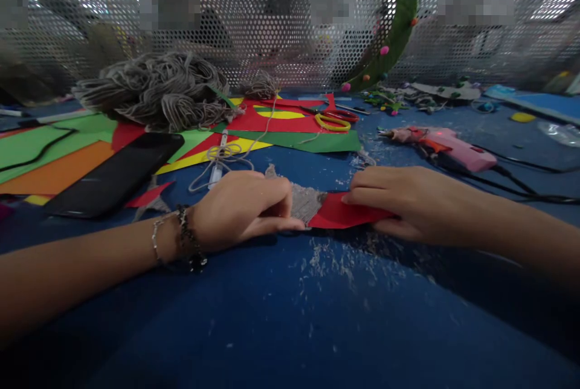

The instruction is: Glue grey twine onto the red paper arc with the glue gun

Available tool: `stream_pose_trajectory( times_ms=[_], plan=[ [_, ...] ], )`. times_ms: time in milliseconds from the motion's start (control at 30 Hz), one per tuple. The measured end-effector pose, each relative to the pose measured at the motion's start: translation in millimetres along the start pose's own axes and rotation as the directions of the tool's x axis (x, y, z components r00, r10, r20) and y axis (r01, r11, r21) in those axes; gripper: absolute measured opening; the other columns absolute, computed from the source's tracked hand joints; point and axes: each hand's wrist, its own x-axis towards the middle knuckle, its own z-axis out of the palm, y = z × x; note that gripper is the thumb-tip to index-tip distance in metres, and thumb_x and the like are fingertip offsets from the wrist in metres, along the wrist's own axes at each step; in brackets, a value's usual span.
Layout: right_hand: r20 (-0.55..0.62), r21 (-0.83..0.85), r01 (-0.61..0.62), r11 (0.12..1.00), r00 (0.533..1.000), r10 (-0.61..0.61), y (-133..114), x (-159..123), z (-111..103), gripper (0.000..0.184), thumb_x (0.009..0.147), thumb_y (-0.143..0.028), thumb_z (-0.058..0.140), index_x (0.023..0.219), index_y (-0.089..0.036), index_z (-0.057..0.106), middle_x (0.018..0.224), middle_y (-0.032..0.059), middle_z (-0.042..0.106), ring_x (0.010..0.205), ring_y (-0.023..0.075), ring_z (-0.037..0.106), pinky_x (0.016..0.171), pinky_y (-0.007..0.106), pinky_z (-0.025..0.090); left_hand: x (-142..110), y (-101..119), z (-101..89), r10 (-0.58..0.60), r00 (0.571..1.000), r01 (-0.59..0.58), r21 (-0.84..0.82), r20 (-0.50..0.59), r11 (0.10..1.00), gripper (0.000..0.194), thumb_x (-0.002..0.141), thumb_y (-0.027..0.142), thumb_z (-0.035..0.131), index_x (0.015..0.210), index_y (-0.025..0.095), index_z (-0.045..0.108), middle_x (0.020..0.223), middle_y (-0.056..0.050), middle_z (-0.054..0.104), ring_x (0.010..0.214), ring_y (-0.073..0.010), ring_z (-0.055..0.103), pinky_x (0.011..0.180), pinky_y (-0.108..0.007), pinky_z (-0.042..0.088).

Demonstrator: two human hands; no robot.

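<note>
Both my hands hold one small piece low over the blue table. It is red paper (345, 212) at the right, with a grey fuzzy yarn layer (304, 200) covering its left part. My left hand (247, 205) is closed on the grey end, thumb stretched along the lower edge. My right hand (399, 202) pinches the red end between thumb and fingers. The fingers hide both ends of the piece. Just beyond my left hand lie a loose grey yarn strand (226, 152) and a white stick-like object (217, 173).
A pink glue gun (462, 148) with black cords lies at right. Behind are yellow-and-red-handled scissors (333, 122), coloured sheets (317, 141) and a grey yarn heap (158, 90). A black phone (118, 174) lies left. A perforated metal screen (272, 32) and a green curved decorated piece (399, 32) stand at back.
</note>
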Motion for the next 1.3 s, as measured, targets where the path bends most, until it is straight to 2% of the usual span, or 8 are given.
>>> stream_pose_trajectory(
  times_ms=[133,333,533,733,967,1133,1200,1300],
  plan=[
    [-0.009,0.012,0.001,1.000,1.000,0.000,0,0,1,0.017,0.073,-0.012,0.048,0.086,-0.017,0.056,0.081,0.0053,0.058,0.070,0.0156,0.052,0.059,0.026,0.038,0,-1,2.1,0.188,0.982,-0.184,0.098,-0.034,0.978,0.057,0.099,0.045,0.023,0.052,0.017,0.039,0.045,0.004,0.041,0.044,-0.0101,0.034,0.047,-0.023,0.027],
    [-0.030,0.003,-0.020,1.000,0.999,0.021,0,-1,4,0.020,0.073,-0.012,0.047,0.089,-0.018,0.056,0.086,0.0066,0.060,0.075,0.0172,0.055,0.061,0.027,0.039,0,-1,4.7,0.125,0.988,-0.131,-0.063,-0.088,0.989,0.018,0.093,0.031,0.045,0.087,0.016,0.052,0.081,-0.001,0.057,0.059,-0.0093,0.048,0.057,-0.021,0.038],
    [-0.148,0.026,0.017,1.000,0.989,-0.013,-5,2,5,0.019,0.085,-0.018,0.040,0.084,-0.015,0.059,0.075,0.0052,0.059,0.066,0.0146,0.051,0.059,0.026,0.039,1,-7,7.1,0.189,0.981,-0.188,0.034,-0.042,0.982,0.022,0.093,0.032,0.049,0.079,0.018,0.055,0.077,-0.001,0.059,0.071,-0.0146,0.050,0.066,-0.027,0.033],
    [-0.222,0.016,0.033,0.999,0.975,-0.029,-8,1,-1,0.030,0.093,-0.024,0.034,0.084,-0.016,0.060,0.072,0.0045,0.060,0.066,0.0141,0.054,0.061,0.026,0.040,3,-3,2.3,0.118,0.990,-0.119,-0.007,-0.081,0.993,0.025,0.095,0.030,0.045,0.076,0.018,0.057,0.074,0.000,0.062,0.069,-0.0130,0.054,0.066,-0.026,0.035],
    [-0.252,0.298,-0.079,0.951,0.955,0.158,-24,-4,-25,0.027,0.091,-0.024,0.041,0.066,-0.020,0.051,0.051,-0.0052,0.049,0.041,0.0064,0.040,0.044,0.022,0.034,1,9,-1.9,-0.022,0.954,-0.045,-0.217,-0.299,0.975,0.016,0.093,0.025,0.045,0.079,0.019,0.052,0.077,0.000,0.062,0.069,-0.0108,0.056,0.064,-0.024,0.043],
    [-0.323,0.463,-0.140,0.875,0.893,0.314,-28,-7,-38,0.021,0.087,-0.025,0.047,0.069,-0.022,0.058,0.057,-0.0046,0.056,0.046,0.0074,0.046,0.040,0.021,0.034,3,30,-24.7,-0.131,0.888,0.013,-0.260,-0.441,0.965,0.010,0.090,0.020,0.049,0.080,0.020,0.051,0.073,0.004,0.058,0.065,-0.0062,0.054,0.060,-0.018,0.044],
    [-0.291,0.557,-0.163,0.815,0.880,0.375,-27,-6,-40,0.026,0.088,-0.030,0.046,0.066,-0.022,0.056,0.057,-0.0046,0.055,0.048,0.0080,0.048,0.041,0.021,0.035,5,37,-36.9,-0.200,0.868,0.097,-0.239,-0.455,0.966,0.011,0.090,0.022,0.049,0.079,0.020,0.052,0.070,0.005,0.055,0.058,-0.0056,0.050,0.053,-0.017,0.041],
    [-0.163,0.672,-0.204,0.711,0.897,0.411,-23,-3,-37,0.027,0.089,-0.036,0.043,0.071,-0.021,0.057,0.062,-0.0043,0.060,0.052,0.0087,0.052,0.042,0.020,0.037,9,36,-43.4,-0.254,0.898,0.164,-0.261,-0.360,0.951,0.015,0.088,0.027,0.048,0.077,0.019,0.053,0.063,0.006,0.053,0.049,-0.0057,0.046,0.042,-0.017,0.033]
  ],
)
